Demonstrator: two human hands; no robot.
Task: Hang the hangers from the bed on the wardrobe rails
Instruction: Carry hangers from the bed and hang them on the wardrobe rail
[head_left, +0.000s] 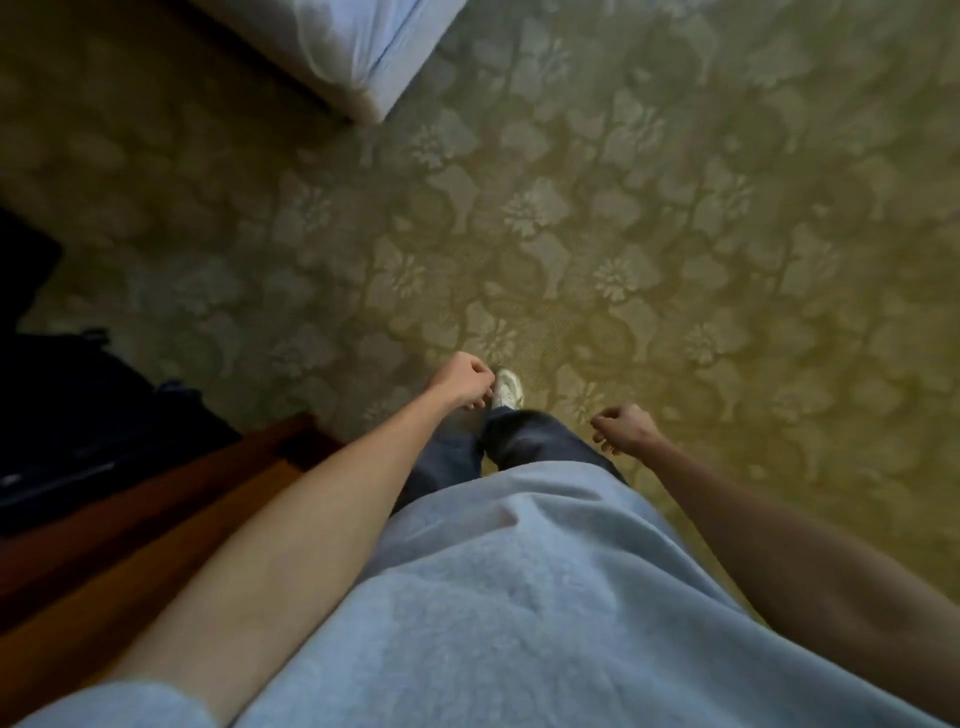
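I am looking straight down at the floor. My left hand (462, 382) hangs in front of me with loosely curled fingers and holds nothing. My right hand (623, 428) hangs the same way, also holding nothing. A corner of the bed (358, 57) with white sheets shows at the top left. No hanger and no wardrobe rail is in view.
Green-gold patterned carpet (649, 234) covers the floor ahead and to the right. A reddish wooden furniture edge (156, 499) runs along my lower left, with dark objects (78, 415) beyond it. My white shoe (508, 389) steps forward.
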